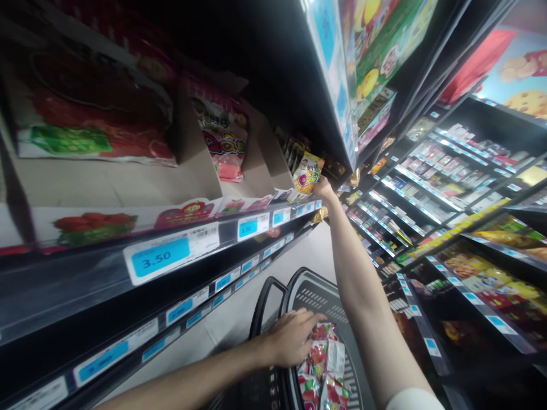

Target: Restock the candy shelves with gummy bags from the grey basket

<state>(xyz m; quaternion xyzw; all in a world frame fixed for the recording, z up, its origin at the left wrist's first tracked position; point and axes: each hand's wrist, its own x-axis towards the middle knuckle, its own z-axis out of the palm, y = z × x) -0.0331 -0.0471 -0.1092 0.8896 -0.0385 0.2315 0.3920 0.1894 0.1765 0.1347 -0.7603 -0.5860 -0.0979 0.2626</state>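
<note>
My right hand (323, 187) reaches to the shelf and is closed at the right edge of a yellow gummy candy packet (307, 172). That packet stands at the front of a row of similar packets, just above the shelf lip. My left hand (291, 337) lies over the near side of a grey shopping basket (314, 279), its fingers stretched out toward several red-and-white candy packets (320, 364) inside. Part of the fingertips is hard to make out against the packets. A pink gummy candy packet (224, 142) sits in a cardboard box on the shelf, left of my right hand.
Large red snack bags (98, 114) fill the shelf at left. Blue price tags (160, 259) line the shelf edges. An upper shelf edge (331, 68) hangs above my right hand. More stocked shelves (444, 171) stand across to the right. Pale floor (307, 247) shows behind the basket.
</note>
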